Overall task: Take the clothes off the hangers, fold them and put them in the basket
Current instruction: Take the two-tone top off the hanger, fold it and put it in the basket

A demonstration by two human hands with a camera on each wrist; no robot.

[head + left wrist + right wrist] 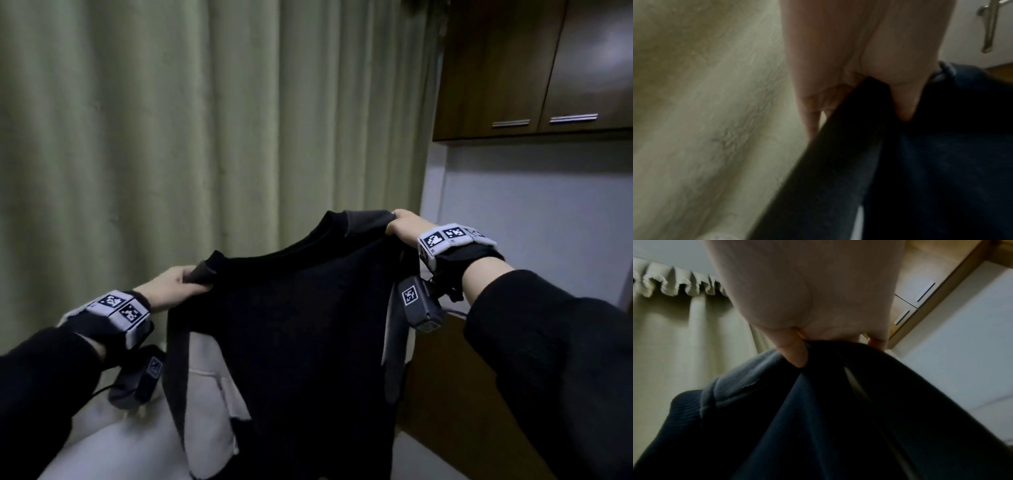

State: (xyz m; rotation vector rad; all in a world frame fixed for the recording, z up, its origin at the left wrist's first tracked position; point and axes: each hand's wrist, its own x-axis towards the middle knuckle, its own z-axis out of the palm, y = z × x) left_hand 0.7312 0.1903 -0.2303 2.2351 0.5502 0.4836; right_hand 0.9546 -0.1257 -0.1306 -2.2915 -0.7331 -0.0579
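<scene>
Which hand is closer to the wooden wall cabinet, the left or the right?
Right. The right hand grips the sweater shoulder just below-left of the wall cabinet; the left hand grips the other shoulder, lower and much farther left.

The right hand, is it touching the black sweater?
Touching. The right wrist view shows the right hand pinching the sweater at its shoulder, thumb pressed on the fabric; the head view agrees.

A pale green pleated curtain (205, 137) fills the left and centre of the frame. At the upper right hang dark wooden cupboards (534, 68) with metal handles (573, 118), above a white wall (531, 205). The light is dim.
</scene>
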